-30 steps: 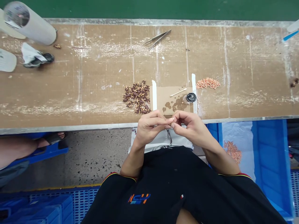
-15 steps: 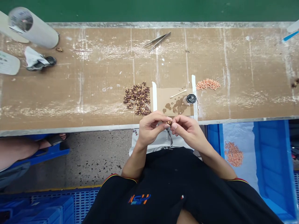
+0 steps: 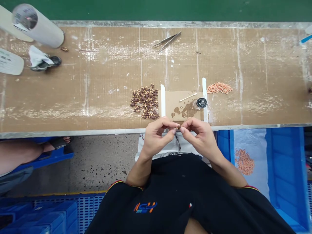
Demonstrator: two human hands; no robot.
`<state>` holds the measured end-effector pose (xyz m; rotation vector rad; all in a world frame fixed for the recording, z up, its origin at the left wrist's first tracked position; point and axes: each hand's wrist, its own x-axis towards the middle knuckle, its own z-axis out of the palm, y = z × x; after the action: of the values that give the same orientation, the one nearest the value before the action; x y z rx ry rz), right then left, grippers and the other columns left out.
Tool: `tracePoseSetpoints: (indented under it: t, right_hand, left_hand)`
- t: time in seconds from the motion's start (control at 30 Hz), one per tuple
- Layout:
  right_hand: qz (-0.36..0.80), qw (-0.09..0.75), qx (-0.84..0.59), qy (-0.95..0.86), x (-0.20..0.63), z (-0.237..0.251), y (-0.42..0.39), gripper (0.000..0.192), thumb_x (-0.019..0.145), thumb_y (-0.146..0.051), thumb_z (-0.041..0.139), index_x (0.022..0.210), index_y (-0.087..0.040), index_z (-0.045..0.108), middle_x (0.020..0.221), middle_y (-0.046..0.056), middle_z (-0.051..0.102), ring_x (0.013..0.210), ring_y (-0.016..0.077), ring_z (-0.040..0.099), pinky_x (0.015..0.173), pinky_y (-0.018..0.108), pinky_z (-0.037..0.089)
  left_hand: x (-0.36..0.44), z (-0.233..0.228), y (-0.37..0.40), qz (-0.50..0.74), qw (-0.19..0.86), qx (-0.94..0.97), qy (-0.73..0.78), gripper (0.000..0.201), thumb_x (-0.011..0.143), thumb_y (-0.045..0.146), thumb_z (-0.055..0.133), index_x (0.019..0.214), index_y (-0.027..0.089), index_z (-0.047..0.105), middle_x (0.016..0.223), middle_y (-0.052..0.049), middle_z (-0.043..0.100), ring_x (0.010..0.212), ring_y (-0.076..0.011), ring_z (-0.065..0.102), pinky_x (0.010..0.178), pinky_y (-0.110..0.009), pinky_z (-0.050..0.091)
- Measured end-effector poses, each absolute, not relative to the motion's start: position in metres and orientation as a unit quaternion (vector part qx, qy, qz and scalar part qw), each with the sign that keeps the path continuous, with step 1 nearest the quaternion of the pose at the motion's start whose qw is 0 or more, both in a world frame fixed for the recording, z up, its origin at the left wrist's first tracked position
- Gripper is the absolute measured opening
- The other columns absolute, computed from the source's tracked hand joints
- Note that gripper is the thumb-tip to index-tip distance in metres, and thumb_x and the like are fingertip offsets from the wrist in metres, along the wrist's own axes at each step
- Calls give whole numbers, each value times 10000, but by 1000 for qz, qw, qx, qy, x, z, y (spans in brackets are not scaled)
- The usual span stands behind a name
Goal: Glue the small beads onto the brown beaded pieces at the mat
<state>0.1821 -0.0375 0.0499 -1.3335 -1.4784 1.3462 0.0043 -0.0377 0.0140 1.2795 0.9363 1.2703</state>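
Observation:
Between my two hands, just off the table's front edge, is a small brown-and-gold piece (image 3: 178, 127). My left hand (image 3: 158, 136) pinches it from one side with thumb and forefinger. My right hand (image 3: 198, 136) pinches at its other side; the fingertips hide much of it. Similar brown pieces with gold tips lie in a pile (image 3: 145, 101) beyond my left hand. Straight ahead is a stained cardboard sheet (image 3: 170, 97) with a cotton swab (image 3: 188, 97) and a small pot of black stuff (image 3: 201, 102). A heap of small orange-pink pieces (image 3: 219, 87) lies to the right.
Tweezers (image 3: 168, 41) lie farther back on the cardboard-covered table (image 3: 109, 71). A white cylinder (image 3: 41, 27) and a crumpled wrapper (image 3: 40, 60) are at the far left. Below right stands a blue crate (image 3: 282, 162) with more orange-pink pieces (image 3: 244, 162). Another person's leg (image 3: 21, 151) shows at left.
My hands have drawn slightly apart around the small piece, and less of it shows between the fingertips. The whole view has shifted a little; the things on the table lie as before.

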Motion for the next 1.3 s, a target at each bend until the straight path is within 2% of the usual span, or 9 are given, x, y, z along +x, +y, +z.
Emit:
tracePoseSetpoints:
  t: [0.17,0.5,0.73,0.87,0.93,1.03,1.13,1.2,1.3]
  right_hand:
    - [510,360,-516,-586,183,49,-38,203,917,-334,699,776,-230,598,669,-17,620,600,126,553,574,262,452]
    - [492,357,-521,-600,184,46,-37,199,920,-332,680,766,-229,606,655,-20,628,594,125,540,564,262,448]
    - [487,356,-520,-605,185,44,-39,215,922,-337,696,753,-235,610,650,-18,629,583,127,532,561,266,441]
    - [493,363,-515,-600,186,41,-39,225,933,-344,710,763,-229,617,655,-20,628,585,127,546,562,263,449]
    - [491,370,-515,-597,189,39,-42,222,945,-343,705,770,-226,631,659,-16,640,584,131,569,559,262,461]
    - [451,398,-536,-592,210,34,-47,197,949,-320,707,780,-226,667,682,-5,677,599,141,612,562,267,482]
    - [299,475,-625,-542,261,25,-46,139,899,-283,775,783,-237,714,730,13,729,659,156,660,615,288,502]
    - [167,515,-710,-451,307,19,-36,155,876,-228,774,733,-240,715,713,20,722,690,144,664,661,300,485]
    - [93,459,-820,-329,374,13,-13,289,835,-91,710,604,-227,605,640,6,631,655,133,615,685,329,457]
  left_hand:
    - [5,13,-35,532,547,525,377,127,918,315,800,880,195,784,734,-23,673,672,-120,625,604,-214,515]
    - [4,14,-34,515,563,518,386,137,912,314,802,875,188,764,791,-39,695,719,-128,648,634,-218,531]
    - [7,9,-31,509,569,531,367,146,877,264,812,812,189,705,707,12,598,630,-94,563,579,-189,486]
    - [2,9,-32,495,572,543,364,78,894,241,796,937,193,751,799,-23,709,689,-112,657,627,-199,540]
    - [-8,9,-33,486,564,553,374,177,895,250,806,1061,200,771,866,-49,770,737,-135,714,658,-219,570]
    - [-32,6,-36,508,445,559,481,159,916,266,792,1064,206,791,862,-42,780,735,-142,712,644,-235,559]
    - [-56,3,-39,500,248,563,609,68,932,226,749,970,221,805,817,-11,727,694,-126,631,632,-243,501]
    - [-66,1,-40,460,196,579,644,78,934,235,737,970,225,805,829,-14,707,682,-130,600,634,-255,486]
    - [-67,1,-37,413,170,596,668,109,930,296,730,978,224,795,882,-30,697,693,-148,592,673,-282,503]
